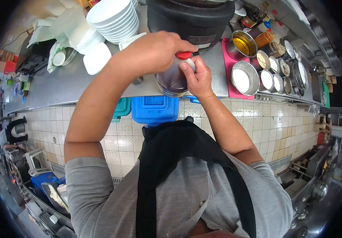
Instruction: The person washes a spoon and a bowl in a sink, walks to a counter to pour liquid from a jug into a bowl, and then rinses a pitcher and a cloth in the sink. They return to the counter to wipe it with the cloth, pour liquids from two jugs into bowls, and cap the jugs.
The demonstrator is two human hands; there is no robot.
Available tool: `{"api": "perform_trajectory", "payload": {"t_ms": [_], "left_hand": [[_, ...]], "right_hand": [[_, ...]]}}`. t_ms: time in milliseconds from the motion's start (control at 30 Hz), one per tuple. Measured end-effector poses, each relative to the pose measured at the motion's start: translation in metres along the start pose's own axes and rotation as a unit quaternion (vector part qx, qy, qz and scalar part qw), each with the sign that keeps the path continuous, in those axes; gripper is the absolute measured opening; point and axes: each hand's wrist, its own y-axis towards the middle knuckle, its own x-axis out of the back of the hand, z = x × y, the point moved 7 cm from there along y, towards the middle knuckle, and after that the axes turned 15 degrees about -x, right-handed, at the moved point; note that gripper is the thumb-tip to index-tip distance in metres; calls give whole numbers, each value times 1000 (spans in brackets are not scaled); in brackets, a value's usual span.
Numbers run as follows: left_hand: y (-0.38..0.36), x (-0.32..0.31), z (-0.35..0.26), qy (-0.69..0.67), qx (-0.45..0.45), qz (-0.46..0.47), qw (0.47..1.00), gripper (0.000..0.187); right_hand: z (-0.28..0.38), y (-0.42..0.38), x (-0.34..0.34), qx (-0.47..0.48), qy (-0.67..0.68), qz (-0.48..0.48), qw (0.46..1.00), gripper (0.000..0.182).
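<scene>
A large clear jug (173, 80) with dark contents stands at the front edge of the steel counter. My left hand (160, 51) reaches over its top, with the fingers at the red cap (184, 55) and the index finger stretched across it. My right hand (199, 77) is wrapped round the pale handle (190, 64) on the jug's right side, thumb on top. Part of the jug's neck is hidden behind my hands.
A big black pot (187, 22) stands behind the jug. White bowls (113, 20) are stacked at the back left. Metal containers, one a white-filled pot (245, 78), crowd the right. A blue lidded bin (155, 109) sits below the counter edge.
</scene>
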Motion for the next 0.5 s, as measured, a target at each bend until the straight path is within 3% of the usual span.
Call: {"api": "perform_trajectory", "payload": {"t_ms": [33, 67, 133, 167, 233, 367, 433, 500], "left_hand": [[2, -7, 1, -36, 14, 70, 997, 49], [6, -3, -1, -35, 19, 69, 997, 49], [2, -3, 16, 28, 177, 174, 968, 49], [-3, -5, 15, 27, 179, 174, 968, 49], [-3, 5, -4, -19, 46, 0, 999, 34], [11, -4, -10, -6, -21, 2, 1000, 31], [12, -4, 0, 56, 129, 90, 986, 39], [14, -1, -1, 61, 168, 110, 978, 43]], "right_hand": [[0, 0, -1, 2, 1, 5, 1000, 22], [-3, 1, -1, -9, 8, 5, 1000, 22], [-6, 1, 0, -12, 13, 5, 1000, 21], [-7, 1, -1, -11, 13, 8, 1000, 21], [-8, 1, -2, -3, 5, 5, 1000, 20], [-8, 2, -4, -2, 12, 9, 1000, 19], [-2, 3, -3, 28, 7, 4, 1000, 18], [8, 2, -2, 35, 15, -7, 999, 18]]}}
